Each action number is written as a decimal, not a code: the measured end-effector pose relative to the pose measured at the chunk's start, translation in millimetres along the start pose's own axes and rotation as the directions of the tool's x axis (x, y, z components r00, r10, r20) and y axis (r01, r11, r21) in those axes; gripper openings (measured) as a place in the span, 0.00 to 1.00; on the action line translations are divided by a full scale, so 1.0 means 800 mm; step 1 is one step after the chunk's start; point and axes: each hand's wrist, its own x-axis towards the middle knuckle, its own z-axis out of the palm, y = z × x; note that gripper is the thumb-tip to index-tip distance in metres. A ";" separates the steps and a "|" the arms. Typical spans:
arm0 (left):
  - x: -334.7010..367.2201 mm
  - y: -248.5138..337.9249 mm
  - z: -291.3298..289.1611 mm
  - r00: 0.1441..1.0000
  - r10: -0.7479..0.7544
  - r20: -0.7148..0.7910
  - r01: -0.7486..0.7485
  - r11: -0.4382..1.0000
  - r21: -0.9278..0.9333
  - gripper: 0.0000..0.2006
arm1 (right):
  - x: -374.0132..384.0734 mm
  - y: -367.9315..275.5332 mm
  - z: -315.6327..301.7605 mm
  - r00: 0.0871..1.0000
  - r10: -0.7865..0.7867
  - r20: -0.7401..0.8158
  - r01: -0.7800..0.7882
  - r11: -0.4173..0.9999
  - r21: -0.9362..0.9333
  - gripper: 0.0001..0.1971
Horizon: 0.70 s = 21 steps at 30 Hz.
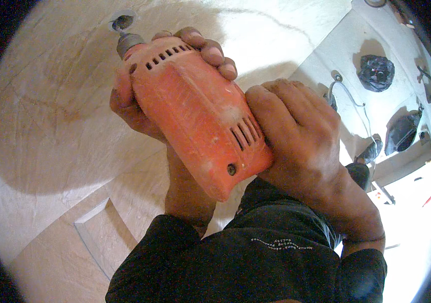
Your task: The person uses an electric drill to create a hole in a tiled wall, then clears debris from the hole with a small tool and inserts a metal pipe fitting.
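Observation:
A dusty orange-red power drill (185, 111) fills the middle of the view, pointing up and to the left. My left hand (128, 108) is wrapped round its front part, with the thumb side to the left and the fingertips over the right side. My right hand (299, 123) is closed on the drill's rear right side, where the handle is hidden under the fingers. The grey chuck (130, 44) is close to a round hole (122, 22) in the beige, marble-patterned wall (64, 121). The bit's end is at the hole; how deep it sits, I cannot tell.
A rectangular recess (105, 230) is set in the patterned surface at lower left. At right are a crumpled black plastic bag (375, 73), a dark bag-like object (402, 130), a thin hose or cable (353, 100) and a dark fitting (430, 83). Bright light washes out the lower right.

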 end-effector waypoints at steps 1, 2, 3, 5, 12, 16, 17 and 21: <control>0.000 0.000 -0.001 0.999 -0.026 -0.021 0.026 0.999 -0.023 0.35 | 0.002 -0.001 -0.003 1.000 0.001 0.003 -0.001 1.000 -0.003 0.17; 0.002 -0.002 -0.004 1.000 -0.008 0.015 0.009 1.000 -0.025 0.35 | 0.005 -0.003 -0.005 1.000 0.004 0.009 -0.003 1.000 -0.026 0.17; 0.002 -0.004 -0.002 0.999 0.000 0.033 0.001 1.000 -0.027 0.35 | 0.006 -0.004 -0.007 1.000 0.006 0.015 -0.005 0.999 -0.048 0.17; 0.001 -0.008 0.009 0.998 0.041 -0.044 -0.042 0.999 -0.006 0.35 | 0.008 0.000 -0.009 1.000 -0.005 0.013 0.006 0.999 -0.051 0.16; 0.006 -0.002 0.012 0.998 0.007 -0.061 -0.009 0.999 -0.035 0.34 | 0.013 0.001 -0.014 1.000 -0.022 0.010 0.023 0.999 -0.035 0.16; 0.015 -0.010 0.010 0.997 0.062 -0.042 -0.065 0.996 -0.065 0.35 | 0.016 0.001 -0.017 0.999 0.007 0.036 -0.005 0.998 -0.056 0.15; 0.014 -0.008 0.009 0.998 0.052 -0.030 -0.053 0.997 -0.052 0.34 | 0.017 0.000 -0.018 0.999 0.009 0.030 -0.007 0.998 -0.057 0.15; 0.015 -0.002 0.010 0.996 0.060 -0.070 -0.062 0.998 -0.019 0.33 | 0.022 -0.008 -0.023 0.998 0.038 0.057 -0.034 0.997 -0.062 0.15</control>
